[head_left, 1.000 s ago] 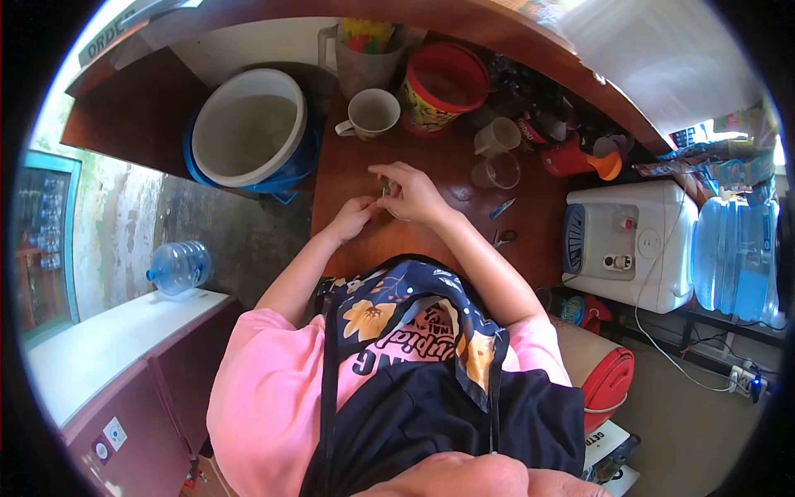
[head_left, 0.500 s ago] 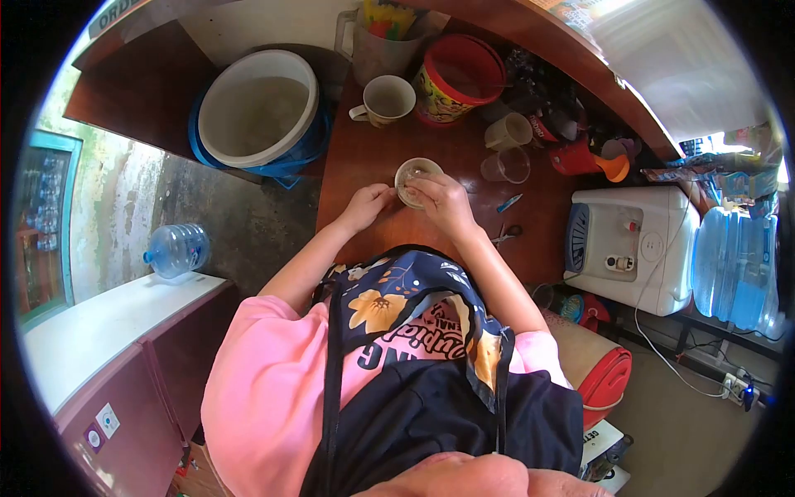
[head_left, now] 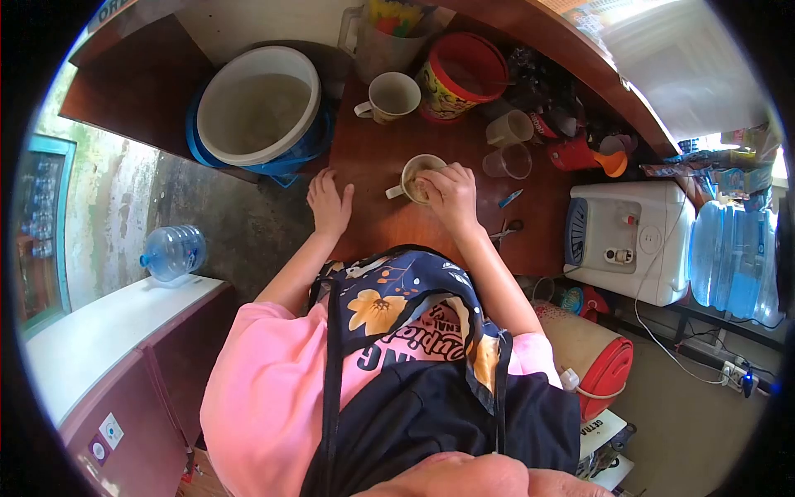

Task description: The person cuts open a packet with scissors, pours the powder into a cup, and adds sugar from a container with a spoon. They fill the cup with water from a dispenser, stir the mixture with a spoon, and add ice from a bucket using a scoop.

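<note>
A white cup (head_left: 407, 189) with its handle to the left stands on the brown table, close in front of me. My right hand (head_left: 450, 195) is over its right side, with closed fingertips down inside the rim. What those fingers pinch is hidden. Something brownish shows inside the cup, too small to name. My left hand (head_left: 331, 205) is apart from the cup, at the table's left edge, fingers stretched and holding nothing. Right of my right hand lie a small blue-and-white item (head_left: 510, 198) and scissors (head_left: 507, 230).
A second cup (head_left: 392, 95), a red-rimmed bucket (head_left: 464, 74) and clear plastic cups (head_left: 508, 161) stand farther back on the table (head_left: 373, 236). A large white tub (head_left: 224, 124) is at the left. A white water dispenser (head_left: 654, 240) stands at the right.
My left hand has let go of the cup and moved left to the table edge, its fingers opening out. The cup's handle now shows. My right hand stays at the cup.
</note>
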Demonstrator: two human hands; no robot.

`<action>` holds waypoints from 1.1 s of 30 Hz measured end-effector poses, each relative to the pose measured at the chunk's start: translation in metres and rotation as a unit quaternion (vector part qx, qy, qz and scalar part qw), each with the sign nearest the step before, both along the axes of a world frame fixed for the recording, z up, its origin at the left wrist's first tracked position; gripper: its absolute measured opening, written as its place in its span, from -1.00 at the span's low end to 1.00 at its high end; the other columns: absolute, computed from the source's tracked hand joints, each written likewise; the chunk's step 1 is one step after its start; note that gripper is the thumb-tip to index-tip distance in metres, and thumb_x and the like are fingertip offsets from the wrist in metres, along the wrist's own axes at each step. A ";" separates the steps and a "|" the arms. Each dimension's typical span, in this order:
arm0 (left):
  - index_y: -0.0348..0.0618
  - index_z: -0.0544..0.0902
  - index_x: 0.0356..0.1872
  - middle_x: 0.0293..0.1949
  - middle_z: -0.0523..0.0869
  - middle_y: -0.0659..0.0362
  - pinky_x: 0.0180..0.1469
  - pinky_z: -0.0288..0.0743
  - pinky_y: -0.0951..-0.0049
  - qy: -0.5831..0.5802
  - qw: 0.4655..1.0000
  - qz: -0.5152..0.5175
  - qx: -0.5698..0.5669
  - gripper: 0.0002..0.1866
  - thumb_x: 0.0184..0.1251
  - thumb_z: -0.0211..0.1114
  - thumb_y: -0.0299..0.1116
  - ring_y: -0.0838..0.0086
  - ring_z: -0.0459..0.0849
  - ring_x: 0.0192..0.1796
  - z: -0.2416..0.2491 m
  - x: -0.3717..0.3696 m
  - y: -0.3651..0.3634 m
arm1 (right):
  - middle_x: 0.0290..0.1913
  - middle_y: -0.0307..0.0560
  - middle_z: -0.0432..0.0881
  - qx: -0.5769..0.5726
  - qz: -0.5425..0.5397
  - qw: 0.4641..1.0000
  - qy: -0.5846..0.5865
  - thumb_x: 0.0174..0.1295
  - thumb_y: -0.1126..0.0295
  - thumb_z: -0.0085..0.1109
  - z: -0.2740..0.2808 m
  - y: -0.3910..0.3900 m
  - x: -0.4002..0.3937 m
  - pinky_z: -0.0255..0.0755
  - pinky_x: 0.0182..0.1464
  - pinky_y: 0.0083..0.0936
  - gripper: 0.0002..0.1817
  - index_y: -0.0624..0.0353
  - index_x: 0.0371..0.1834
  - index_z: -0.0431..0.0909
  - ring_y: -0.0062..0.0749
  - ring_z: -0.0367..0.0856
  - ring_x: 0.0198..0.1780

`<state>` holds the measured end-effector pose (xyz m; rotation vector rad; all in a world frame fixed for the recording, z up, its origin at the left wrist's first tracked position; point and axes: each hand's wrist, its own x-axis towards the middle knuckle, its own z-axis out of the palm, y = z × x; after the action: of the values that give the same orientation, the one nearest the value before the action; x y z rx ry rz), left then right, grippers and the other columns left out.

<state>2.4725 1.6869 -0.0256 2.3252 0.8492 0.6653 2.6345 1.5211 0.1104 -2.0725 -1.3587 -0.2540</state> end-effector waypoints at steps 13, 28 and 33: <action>-0.19 0.26 0.20 0.28 0.30 0.00 0.28 0.03 -0.05 0.075 0.996 0.007 0.042 -0.42 0.25 0.17 -0.12 0.06 0.22 0.32 -0.010 -0.003 -0.001 | -0.48 -0.27 0.61 -0.018 -0.046 0.998 -0.046 -0.07 0.40 0.31 -0.006 0.001 -0.004 0.30 -0.22 -0.36 -0.92 0.05 -0.46 0.64 -0.34 0.52 -0.35; -0.15 0.28 0.21 0.27 0.32 0.04 0.31 0.04 0.00 0.142 0.984 0.042 0.099 -0.44 0.27 0.16 -0.12 0.09 0.23 0.32 -0.009 0.003 -0.007 | -0.49 -0.26 0.58 0.053 0.029 0.997 -0.053 -0.06 0.45 0.29 -0.003 -0.001 0.011 0.29 -0.26 -0.36 -0.93 0.07 -0.49 0.60 -0.32 0.48 -0.40; -0.15 0.27 0.22 0.26 0.33 0.03 0.30 0.05 0.00 0.168 0.977 0.053 0.125 -0.43 0.27 0.16 -0.10 0.09 0.25 0.31 -0.009 0.003 -0.009 | -0.49 -0.26 0.57 0.092 0.030 0.995 -0.006 -0.08 0.43 0.32 -0.007 -0.002 0.011 0.29 -0.26 -0.35 -0.90 0.07 -0.50 0.57 -0.32 0.48 -0.40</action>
<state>2.4755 1.6782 -0.0346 2.6825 1.0994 0.4479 2.6459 1.5187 0.1037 -1.8777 -1.3494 -0.3534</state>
